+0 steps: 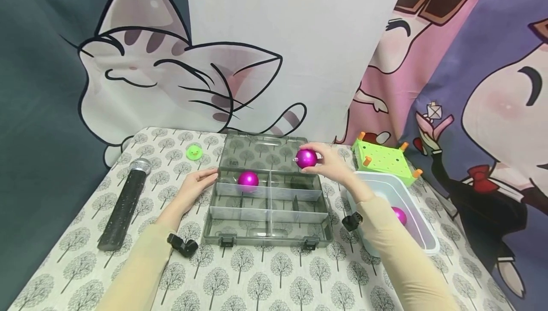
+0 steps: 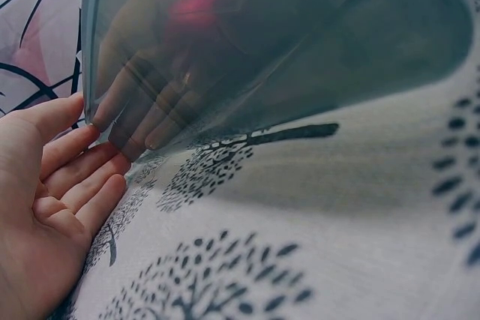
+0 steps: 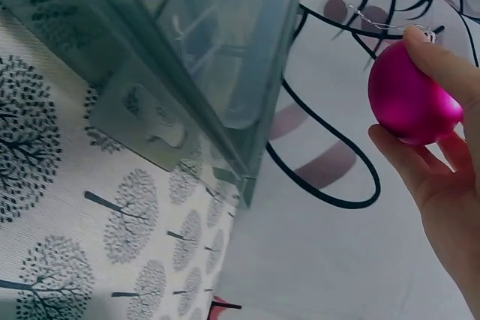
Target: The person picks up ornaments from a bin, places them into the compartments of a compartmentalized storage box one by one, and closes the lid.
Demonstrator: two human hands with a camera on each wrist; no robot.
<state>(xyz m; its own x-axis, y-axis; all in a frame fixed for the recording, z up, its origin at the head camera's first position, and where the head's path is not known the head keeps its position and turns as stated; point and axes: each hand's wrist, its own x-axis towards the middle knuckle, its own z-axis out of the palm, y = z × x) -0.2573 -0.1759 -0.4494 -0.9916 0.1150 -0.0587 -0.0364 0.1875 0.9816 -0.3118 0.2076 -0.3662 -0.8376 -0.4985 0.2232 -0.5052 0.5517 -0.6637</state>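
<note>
In the head view, my right hand [image 1: 328, 161] holds a shiny magenta Christmas ball [image 1: 306, 159] between thumb and fingers, above the right rear of a clear grey compartment box [image 1: 267, 241]. The ball's silver cap and wire loop show in the right wrist view, where thumb and fingers lie around the ball [image 3: 412, 95]. Another magenta ball [image 1: 248, 180] lies in the box's rear left compartment. With its fingers nearly straight, my left hand [image 1: 194, 189] touches the box's left side near the hinge; the left wrist view shows the fingertips at the wall.
The box's lid [image 1: 261, 151] lies back behind it. At right, a pale plastic bin [image 1: 417, 235] contains a magenta ball [image 1: 399, 216], with a green pegged stand [image 1: 383, 159] behind. A black microphone [image 1: 124, 206] and a green duck-faced disc [image 1: 194, 152] lie at left on the tree-print tablecloth.
</note>
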